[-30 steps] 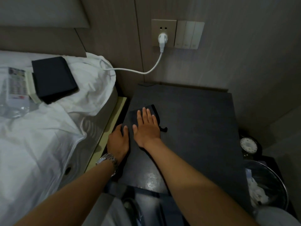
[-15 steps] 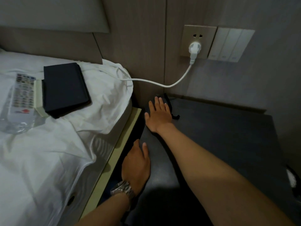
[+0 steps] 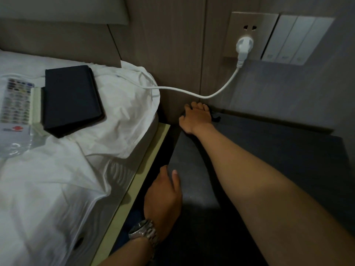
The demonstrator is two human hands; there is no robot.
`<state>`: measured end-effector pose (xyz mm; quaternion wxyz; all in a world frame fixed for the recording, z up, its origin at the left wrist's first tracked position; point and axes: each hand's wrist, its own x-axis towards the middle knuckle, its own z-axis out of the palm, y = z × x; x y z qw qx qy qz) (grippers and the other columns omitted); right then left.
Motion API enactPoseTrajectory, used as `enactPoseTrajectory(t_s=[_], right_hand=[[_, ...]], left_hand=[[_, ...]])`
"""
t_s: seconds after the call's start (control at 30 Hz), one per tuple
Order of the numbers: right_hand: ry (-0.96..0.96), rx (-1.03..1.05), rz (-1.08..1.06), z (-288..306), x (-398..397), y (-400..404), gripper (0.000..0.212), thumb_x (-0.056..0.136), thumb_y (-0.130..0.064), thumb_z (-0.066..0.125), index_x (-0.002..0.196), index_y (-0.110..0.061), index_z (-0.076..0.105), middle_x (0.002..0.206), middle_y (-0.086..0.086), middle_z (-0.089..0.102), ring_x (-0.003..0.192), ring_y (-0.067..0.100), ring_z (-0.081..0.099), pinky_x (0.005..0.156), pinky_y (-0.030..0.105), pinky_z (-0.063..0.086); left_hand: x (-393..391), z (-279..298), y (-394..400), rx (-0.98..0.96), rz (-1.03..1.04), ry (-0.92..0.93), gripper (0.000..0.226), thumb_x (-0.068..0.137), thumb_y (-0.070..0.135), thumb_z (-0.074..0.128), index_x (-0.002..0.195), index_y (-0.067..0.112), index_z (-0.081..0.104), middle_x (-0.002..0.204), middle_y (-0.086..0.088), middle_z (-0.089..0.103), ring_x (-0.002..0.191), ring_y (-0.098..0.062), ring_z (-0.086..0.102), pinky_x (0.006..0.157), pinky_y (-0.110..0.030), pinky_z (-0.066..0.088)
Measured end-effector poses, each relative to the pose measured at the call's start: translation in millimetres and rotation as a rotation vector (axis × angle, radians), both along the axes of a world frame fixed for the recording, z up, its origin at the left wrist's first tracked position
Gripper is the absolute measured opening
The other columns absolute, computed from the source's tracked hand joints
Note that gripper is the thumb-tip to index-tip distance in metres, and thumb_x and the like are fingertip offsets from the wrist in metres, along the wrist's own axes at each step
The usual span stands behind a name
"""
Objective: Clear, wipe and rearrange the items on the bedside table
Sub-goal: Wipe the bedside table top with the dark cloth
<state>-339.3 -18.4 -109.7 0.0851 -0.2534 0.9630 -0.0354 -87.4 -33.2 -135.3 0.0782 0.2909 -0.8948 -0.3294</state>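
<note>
The dark bedside table [image 3: 269, 160] fills the right half of the view. My right hand [image 3: 195, 119] lies flat at its far left corner, pressing a dark cloth [image 3: 215, 117]; only the cloth's edge and a loop show past the fingers. My left hand [image 3: 163, 196] rests on the table's near left edge, thumb on top, a metal watch on the wrist. On the bed to the left lie a dark notebook [image 3: 72, 98], a remote control [image 3: 16, 104] and a clear plastic bottle [image 3: 17, 144].
A white cable [image 3: 192, 93] runs from a plug [image 3: 244, 47] in the wall socket across to the white bedding [image 3: 57, 179]. Light switches [image 3: 294, 39] sit right of the socket. A pale bed frame [image 3: 138, 169] borders the table's left side.
My right hand has slid the cloth from the table's near left part to the far left corner by the wall. My left hand stayed on the left edge. The camera moved closer.
</note>
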Motion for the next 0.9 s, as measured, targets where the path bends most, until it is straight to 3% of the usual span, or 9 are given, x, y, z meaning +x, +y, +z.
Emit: enactPoseTrajectory(t_s=[0.17,0.27,0.6,0.8,0.9], right_hand=[[0.011,-0.044,-0.081,-3,-1,2,0.058,0.100,-0.043,0.026,0.152,-0.017,0.030,0.153,0.009,0.035,0.140,0.030,0.031,0.117,0.042,0.019],[0.016,-0.062,-0.193,-2,-3,6,0.057,0.102,-0.044,0.021,0.146,-0.011,0.039,0.148,0.012,0.043,0.134,0.031,0.037,0.114,0.043,0.023],[0.043,-0.006,-0.245,-3,-14,62,0.057,0.104,-0.043,0.017,0.136,-0.008,0.049,0.143,0.016,0.049,0.132,0.034,0.042,0.108,0.043,0.028],[0.011,0.002,-0.279,0,-22,114,0.059,0.104,-0.044,0.015,0.137,-0.006,0.048,0.146,0.017,0.047,0.134,0.034,0.040,0.110,0.045,0.027],[0.023,0.017,-0.299,-3,-24,142,0.060,0.104,-0.044,0.014,0.138,-0.006,0.047,0.147,0.017,0.046,0.134,0.034,0.040,0.111,0.045,0.026]], left_hand=[[1,4,2,-0.021,0.012,-0.008,0.035,0.103,0.051,0.026,0.120,0.030,0.050,0.104,0.010,0.066,0.084,-0.008,0.063,0.069,-0.027,0.045],[-1,5,2,-0.023,0.007,-0.026,0.034,0.103,0.052,0.025,0.118,0.032,0.049,0.102,0.011,0.066,0.080,-0.006,0.062,0.068,-0.028,0.048],[0,7,5,-0.094,0.022,-0.046,0.036,0.103,0.051,0.025,0.116,0.028,0.049,0.095,0.008,0.065,0.065,-0.005,0.052,0.050,-0.020,0.033],[2,15,8,-0.120,0.007,-0.059,0.039,0.104,0.050,0.025,0.116,0.023,0.051,0.085,0.013,0.056,0.057,0.003,0.046,0.049,-0.016,0.027],[2,12,10,-0.139,0.019,-0.042,0.041,0.104,0.049,0.026,0.116,0.022,0.053,0.093,0.005,0.064,0.062,-0.004,0.050,0.051,-0.020,0.031]])
